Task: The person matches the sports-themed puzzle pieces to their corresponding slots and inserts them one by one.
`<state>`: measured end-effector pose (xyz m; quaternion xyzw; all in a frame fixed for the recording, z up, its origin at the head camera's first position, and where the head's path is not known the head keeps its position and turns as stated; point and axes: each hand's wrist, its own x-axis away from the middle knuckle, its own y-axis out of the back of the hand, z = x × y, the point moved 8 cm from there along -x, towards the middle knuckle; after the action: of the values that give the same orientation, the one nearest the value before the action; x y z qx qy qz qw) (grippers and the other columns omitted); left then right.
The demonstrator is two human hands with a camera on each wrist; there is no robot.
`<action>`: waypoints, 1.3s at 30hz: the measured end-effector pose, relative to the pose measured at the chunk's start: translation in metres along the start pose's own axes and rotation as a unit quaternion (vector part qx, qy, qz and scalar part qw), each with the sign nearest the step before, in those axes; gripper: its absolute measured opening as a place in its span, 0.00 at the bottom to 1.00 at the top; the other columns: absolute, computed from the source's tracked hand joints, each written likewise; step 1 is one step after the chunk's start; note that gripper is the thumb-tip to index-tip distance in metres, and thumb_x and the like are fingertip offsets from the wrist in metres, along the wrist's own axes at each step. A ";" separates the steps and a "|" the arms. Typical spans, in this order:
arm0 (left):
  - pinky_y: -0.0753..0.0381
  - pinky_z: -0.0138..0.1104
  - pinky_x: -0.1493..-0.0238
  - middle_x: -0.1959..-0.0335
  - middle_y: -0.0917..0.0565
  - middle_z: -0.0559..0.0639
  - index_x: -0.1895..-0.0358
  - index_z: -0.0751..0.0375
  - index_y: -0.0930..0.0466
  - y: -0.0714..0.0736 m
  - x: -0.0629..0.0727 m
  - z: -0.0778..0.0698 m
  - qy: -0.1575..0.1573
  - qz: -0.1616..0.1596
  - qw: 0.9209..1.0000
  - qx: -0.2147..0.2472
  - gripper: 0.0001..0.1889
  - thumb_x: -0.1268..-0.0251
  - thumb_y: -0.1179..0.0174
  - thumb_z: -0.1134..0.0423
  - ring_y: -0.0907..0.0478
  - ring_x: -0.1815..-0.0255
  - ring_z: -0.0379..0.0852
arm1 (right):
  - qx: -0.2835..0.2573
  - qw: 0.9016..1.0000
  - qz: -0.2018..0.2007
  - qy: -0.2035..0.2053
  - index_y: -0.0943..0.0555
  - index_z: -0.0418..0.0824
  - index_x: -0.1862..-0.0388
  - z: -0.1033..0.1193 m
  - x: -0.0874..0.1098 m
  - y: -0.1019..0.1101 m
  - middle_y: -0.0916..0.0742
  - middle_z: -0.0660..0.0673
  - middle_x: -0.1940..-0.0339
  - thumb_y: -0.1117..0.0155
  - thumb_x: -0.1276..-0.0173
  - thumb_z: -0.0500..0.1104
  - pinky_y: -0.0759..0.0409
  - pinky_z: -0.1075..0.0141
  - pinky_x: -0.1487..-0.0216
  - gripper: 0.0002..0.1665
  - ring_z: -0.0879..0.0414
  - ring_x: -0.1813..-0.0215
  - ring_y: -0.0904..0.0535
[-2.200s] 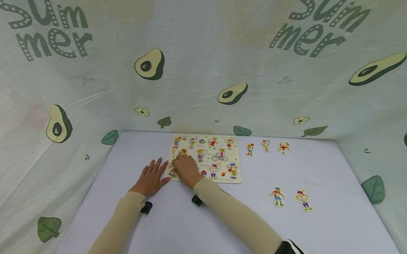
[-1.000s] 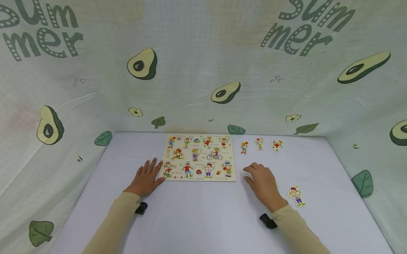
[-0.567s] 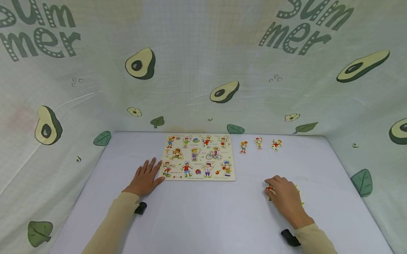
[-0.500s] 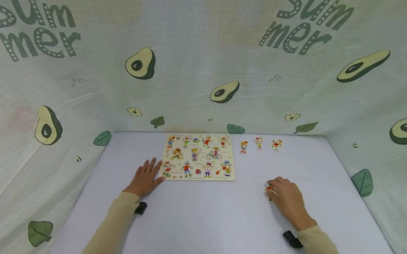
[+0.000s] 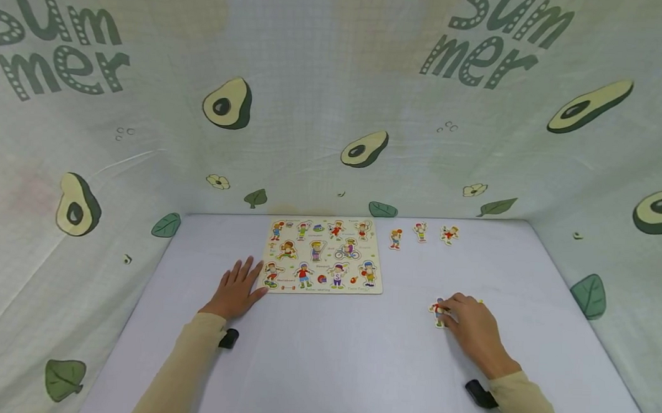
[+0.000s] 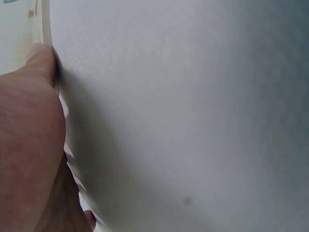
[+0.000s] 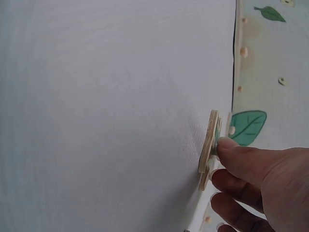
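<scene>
In the head view, a flat puzzle board (image 5: pixel 321 287) with printed sports figures lies at the table's back. The left hand (image 5: pixel 235 292) is spread flat by its left edge, and the thumb touches the front-left corner. To the right of the board, the right hand (image 5: pixel 476 329) has thumb and bent fingers at a figure-shaped puzzle piece (image 5: pixel 439 313) with a blue cap. In the right wrist view, the thumb presses that puzzle piece (image 7: pixel 208 140), whose thick edge shows; the index finger is largely hidden. A second puzzle piece lies mostly hidden beneath the right hand.
Several small pieces lie near the table's back edge: an orange-haired figure (image 5: pixel 395 239), a figure in green and red (image 5: pixel 421 232) and a red-shirted figure (image 5: pixel 449 235). A white cloth (image 5: pixel 334 362) covers the table. A printed curtain (image 5: pixel 314 106) stands behind.
The right hand has left the board and travelled right to the blue-capped puzzle piece. Over the last half second it has shifted slightly right, showing more of the piece. The left hand stays put.
</scene>
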<state>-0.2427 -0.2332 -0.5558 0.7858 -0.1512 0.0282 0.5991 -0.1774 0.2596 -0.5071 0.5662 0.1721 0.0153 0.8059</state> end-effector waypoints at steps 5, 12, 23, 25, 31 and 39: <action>0.62 0.65 0.17 0.13 0.58 0.68 0.14 0.63 0.52 0.000 0.000 0.001 0.002 0.002 1.000 -0.003 0.40 0.16 0.48 0.46 0.65 0.13 0.72 | 0.001 1.000 0.014 0.002 0.09 0.39 0.62 0.001 -0.003 -0.002 0.11 0.48 0.65 0.17 0.42 0.34 0.18 0.51 0.60 0.10 0.49 0.63 0.17; 0.60 0.67 0.17 0.13 0.56 0.69 0.14 0.63 0.50 0.000 0.000 0.003 -0.003 -0.008 1.000 -0.003 0.40 0.17 0.46 0.47 0.63 0.14 0.73 | 0.010 1.000 0.002 0.028 0.10 0.36 0.61 0.011 -0.011 0.002 0.12 0.47 0.65 0.19 0.41 0.34 0.17 0.49 0.60 0.10 0.47 0.63 0.16; 0.61 0.66 0.17 0.13 0.57 0.68 0.14 0.63 0.51 -0.001 0.000 0.003 -0.001 -0.003 1.000 0.000 0.40 0.16 0.47 0.47 0.64 0.14 0.73 | 0.009 0.997 -0.027 0.069 0.10 0.38 0.62 0.044 -0.039 0.002 0.12 0.47 0.66 0.19 0.40 0.35 0.20 0.54 0.63 0.08 0.48 0.64 0.16; 0.62 0.66 0.17 0.13 0.58 0.68 0.14 0.63 0.51 -0.001 0.000 0.003 -0.003 -0.002 1.000 0.001 0.40 0.16 0.47 0.47 0.64 0.14 0.73 | 0.005 0.997 -0.027 0.070 0.10 0.38 0.61 0.050 -0.046 0.000 0.12 0.47 0.65 0.19 0.39 0.35 0.20 0.54 0.62 0.08 0.49 0.64 0.16; 0.61 0.67 0.18 0.13 0.57 0.69 0.14 0.63 0.51 -0.004 -0.002 0.006 -0.011 -0.013 1.000 0.003 0.40 0.17 0.47 0.47 0.64 0.14 0.73 | -0.003 0.998 -0.019 0.066 0.10 0.38 0.59 0.074 -0.066 -0.011 0.11 0.48 0.64 0.19 0.38 0.37 0.20 0.56 0.60 0.09 0.50 0.61 0.16; 0.61 0.67 0.17 0.13 0.56 0.68 0.14 0.62 0.50 -0.004 -0.002 0.008 -0.017 -0.020 1.000 0.001 0.41 0.16 0.50 0.41 0.63 0.14 0.73 | -0.038 0.996 -0.023 0.074 0.10 0.39 0.59 0.115 -0.094 -0.027 0.11 0.49 0.63 0.20 0.35 0.39 0.21 0.57 0.60 0.08 0.51 0.61 0.17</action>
<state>-0.2445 -0.2400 -0.5619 0.7897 -0.1453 0.0032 0.5960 -0.2362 0.1254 -0.4730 0.5285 0.2437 0.0457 0.8119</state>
